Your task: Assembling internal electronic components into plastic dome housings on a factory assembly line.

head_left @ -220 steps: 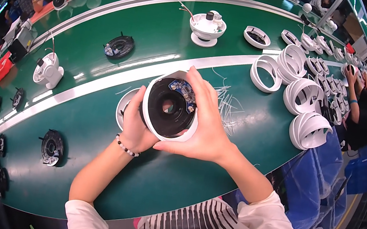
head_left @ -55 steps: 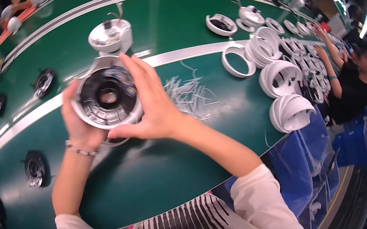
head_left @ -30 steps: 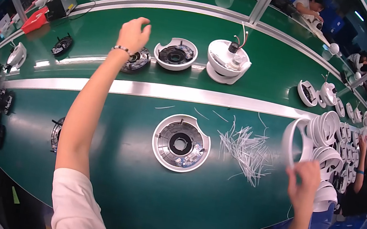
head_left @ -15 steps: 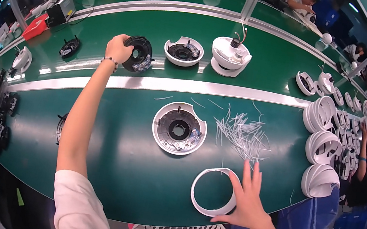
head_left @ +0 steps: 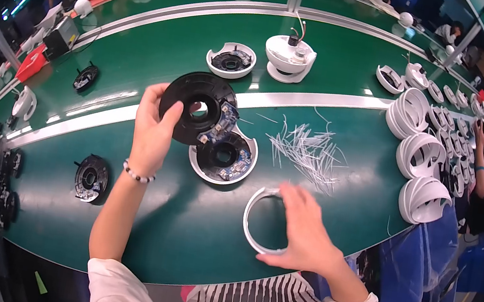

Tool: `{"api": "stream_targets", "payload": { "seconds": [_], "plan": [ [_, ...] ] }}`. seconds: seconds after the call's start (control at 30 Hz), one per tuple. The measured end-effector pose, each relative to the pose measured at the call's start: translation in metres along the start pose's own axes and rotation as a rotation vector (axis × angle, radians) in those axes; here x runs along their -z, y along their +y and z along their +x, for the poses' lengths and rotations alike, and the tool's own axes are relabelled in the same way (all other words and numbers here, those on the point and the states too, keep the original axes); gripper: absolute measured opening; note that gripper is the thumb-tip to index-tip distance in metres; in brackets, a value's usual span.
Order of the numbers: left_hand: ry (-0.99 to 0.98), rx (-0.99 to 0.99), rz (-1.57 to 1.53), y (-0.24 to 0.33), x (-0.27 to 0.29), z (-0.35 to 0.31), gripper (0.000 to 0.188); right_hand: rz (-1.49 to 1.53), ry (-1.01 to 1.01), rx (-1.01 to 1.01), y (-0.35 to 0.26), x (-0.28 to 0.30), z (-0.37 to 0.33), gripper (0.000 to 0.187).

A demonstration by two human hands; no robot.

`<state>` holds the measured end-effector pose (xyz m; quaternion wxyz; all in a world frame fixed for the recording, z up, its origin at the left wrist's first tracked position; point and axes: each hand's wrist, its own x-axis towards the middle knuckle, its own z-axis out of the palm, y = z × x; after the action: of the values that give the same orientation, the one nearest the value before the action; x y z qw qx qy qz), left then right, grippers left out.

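My left hand (head_left: 153, 126) grips a black round plate (head_left: 217, 90) by its left edge, held tilted above the table. This plate has a central hole and a small circuit board (head_left: 220, 125) on it. Partly behind it sits a white bowl-shaped housing (head_left: 221, 181) with another black plate and circuit board inside. My right hand (head_left: 308, 235) is closed around the right side of a white ring (head_left: 248, 219), thumb at the near edge and fingers at the far edge. A further black plate (head_left: 91, 178) lies on the table left of my left forearm.
Loose thin white strips (head_left: 309, 152) lie in a pile beyond the ring. Stacked white rings (head_left: 422, 200) line the right edge. Past the pale rail stand a white housing (head_left: 222, 71) and a white dome-shaped unit (head_left: 289, 63) with wires. Co-workers sit across and at right.
My left hand has brought the black plate from the far table toward me, over the white housing. My right hand, spread beside the white ring before, has closed on it. The view has shifted.
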<state>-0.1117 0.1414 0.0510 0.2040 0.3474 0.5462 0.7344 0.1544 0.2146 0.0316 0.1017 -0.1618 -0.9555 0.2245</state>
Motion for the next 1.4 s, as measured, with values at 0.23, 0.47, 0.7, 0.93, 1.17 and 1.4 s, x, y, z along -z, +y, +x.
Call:
{"api": "stream_targets", "payload": {
  "seconds": [0.23, 0.47, 0.7, 0.93, 1.17, 1.4],
  "plan": [
    [-0.092, 0.043, -0.149, -0.023, -0.05, -0.038, 0.031, 0.283, 0.546, 0.11, -0.012, 0.03, 0.056, 0.123],
    [-0.647, 0.464, -0.847, -0.009, -0.032, -0.041, 0.081, 0.536, 0.433, 0.112, -0.004, 0.016, 0.078, 0.127],
    [-0.531, 0.567, -0.821, -0.026, -0.049, -0.048, 0.089, 0.588, 0.375, 0.16, 0.001, 0.004, 0.082, 0.125],
    [-0.334, 0.514, -0.767, -0.038, -0.057, -0.057, 0.075, 0.728, 0.548, 0.122, 0.013, -0.005, 0.093, 0.121],
    [-0.328, 0.609, -0.884, -0.03, -0.048, -0.042, 0.066, 1.26, 0.484, 0.041, 0.017, 0.012, 0.087, 0.121],
    [-0.21, 0.426, -0.863, -0.044, -0.05, -0.046, 0.051, 0.557, 0.423, 0.108, -0.002, -0.015, 0.082, 0.121]
  ]
}}
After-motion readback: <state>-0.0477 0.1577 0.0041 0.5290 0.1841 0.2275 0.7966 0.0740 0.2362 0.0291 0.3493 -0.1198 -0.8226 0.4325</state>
